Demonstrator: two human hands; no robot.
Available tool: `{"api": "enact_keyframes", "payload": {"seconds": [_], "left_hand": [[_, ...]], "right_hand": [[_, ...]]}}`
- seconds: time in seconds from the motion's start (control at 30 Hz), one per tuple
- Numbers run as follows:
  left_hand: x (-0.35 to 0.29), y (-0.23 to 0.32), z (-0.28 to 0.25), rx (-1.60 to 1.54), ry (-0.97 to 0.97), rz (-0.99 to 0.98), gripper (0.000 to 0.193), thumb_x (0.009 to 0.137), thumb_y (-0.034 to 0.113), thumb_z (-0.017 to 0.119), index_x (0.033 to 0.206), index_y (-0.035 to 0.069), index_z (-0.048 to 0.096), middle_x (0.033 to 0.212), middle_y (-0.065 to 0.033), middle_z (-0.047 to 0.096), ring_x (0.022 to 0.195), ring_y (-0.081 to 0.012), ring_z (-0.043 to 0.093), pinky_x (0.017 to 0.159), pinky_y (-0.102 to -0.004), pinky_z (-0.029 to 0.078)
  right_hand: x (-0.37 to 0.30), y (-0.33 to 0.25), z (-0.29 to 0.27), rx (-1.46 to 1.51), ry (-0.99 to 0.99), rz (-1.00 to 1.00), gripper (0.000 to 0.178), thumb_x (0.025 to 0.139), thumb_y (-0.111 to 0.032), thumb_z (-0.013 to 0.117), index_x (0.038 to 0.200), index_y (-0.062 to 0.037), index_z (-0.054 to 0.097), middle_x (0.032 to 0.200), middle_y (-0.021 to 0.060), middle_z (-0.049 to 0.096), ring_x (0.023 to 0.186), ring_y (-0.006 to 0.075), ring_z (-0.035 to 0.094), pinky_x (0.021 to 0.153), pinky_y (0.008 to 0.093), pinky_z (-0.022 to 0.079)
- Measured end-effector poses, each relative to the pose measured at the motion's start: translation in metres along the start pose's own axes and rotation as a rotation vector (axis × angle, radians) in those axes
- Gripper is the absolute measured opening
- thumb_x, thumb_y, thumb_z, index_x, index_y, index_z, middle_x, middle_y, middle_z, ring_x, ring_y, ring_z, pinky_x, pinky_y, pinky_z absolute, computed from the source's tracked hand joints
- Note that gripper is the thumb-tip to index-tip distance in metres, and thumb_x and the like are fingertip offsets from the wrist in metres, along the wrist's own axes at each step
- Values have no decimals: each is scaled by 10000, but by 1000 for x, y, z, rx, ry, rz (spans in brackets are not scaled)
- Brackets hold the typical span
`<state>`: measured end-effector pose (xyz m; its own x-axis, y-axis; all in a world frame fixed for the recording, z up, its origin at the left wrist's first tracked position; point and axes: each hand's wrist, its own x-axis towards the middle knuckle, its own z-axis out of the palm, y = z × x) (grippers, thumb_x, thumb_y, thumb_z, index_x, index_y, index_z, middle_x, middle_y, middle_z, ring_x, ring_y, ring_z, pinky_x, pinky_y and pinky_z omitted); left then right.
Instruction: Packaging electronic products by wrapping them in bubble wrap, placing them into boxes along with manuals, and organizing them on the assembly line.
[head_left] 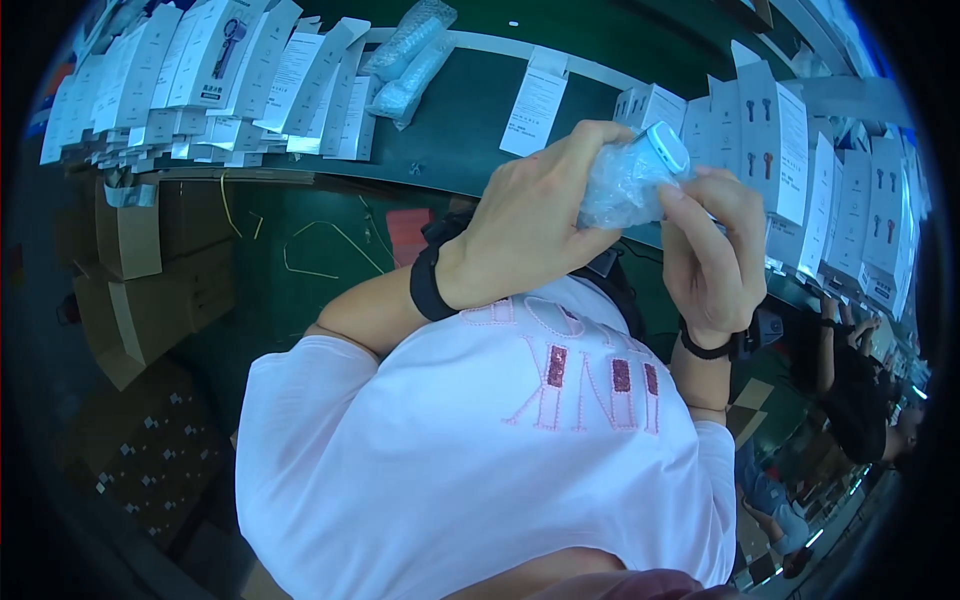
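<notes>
My left hand (545,205): fingers curled around the bubble-wrapped device (618,190).
My right hand (718,250): fingertips bent at its right side; pinching or merely touching, I cannot tell.
Bubble-wrapped device: between my hands, by the table's (455,120) near edge.

ref: grip on bubble-wrapped item (618,190) | pass: green tabletop (465,115) beyond and left of grip, lane between single white box (535,108) and clear wrapped packets (412,82) | block: single white box just beyond left hand (540,205); upright white boxes (775,145) right of grip; white box stack (195,85) farther left; shirt (480,460) on near side
</notes>
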<state>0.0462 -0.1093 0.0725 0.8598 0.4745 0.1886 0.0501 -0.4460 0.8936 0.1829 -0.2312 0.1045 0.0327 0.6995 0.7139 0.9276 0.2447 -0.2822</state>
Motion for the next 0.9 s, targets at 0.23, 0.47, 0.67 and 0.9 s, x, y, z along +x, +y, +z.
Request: {"api": "enact_keyframes", "payload": {"seconds": [0.23, 0.47, 0.67, 0.9], "left_hand": [[20, -43, -35, -41, -118, -92, 606, 729, 181, 729, 1243, 39, 440, 983, -187, 633, 878, -351, 646, 745, -391, 503], [20, -105, 13, -867, -539, -275, 791, 787, 338, 720, 1367, -30, 329, 1125, -206, 588, 1065, -291, 581, 853, -373, 483], [106, -257, -8, 253, -62, -480, 777, 786, 595, 617, 1137, -98, 581, 1080, -263, 634, 967, -332, 648, 867, -406, 501], [144, -343, 59, -3, -124, -679, 441, 926, 305, 418, 1035, -68, 627, 1071, -254, 638, 989, -371, 630, 848, -437, 501]], "right_hand": [[-6, 27, 55, 342, 175, 392, 753, 692, -232, 824, 1297, 2, 441, 1067, 152, 580, 991, 279, 567, 916, 417, 460], [-75, 78, 107, 1551, -117, 879, 608, 733, -314, 768, 1213, -2, 562, 1061, 208, 639, 1107, 332, 583, 1101, 523, 260], [-80, 98, 72, 1184, 302, 1263, 206, 831, -231, 693, 906, -84, 569, 837, 57, 544, 869, 219, 563, 983, 506, 419], [-81, 91, 76, 1541, 476, 1475, 182, 834, -138, 675, 956, -87, 550, 886, 63, 531, 892, 209, 541, 912, 455, 478]]}}
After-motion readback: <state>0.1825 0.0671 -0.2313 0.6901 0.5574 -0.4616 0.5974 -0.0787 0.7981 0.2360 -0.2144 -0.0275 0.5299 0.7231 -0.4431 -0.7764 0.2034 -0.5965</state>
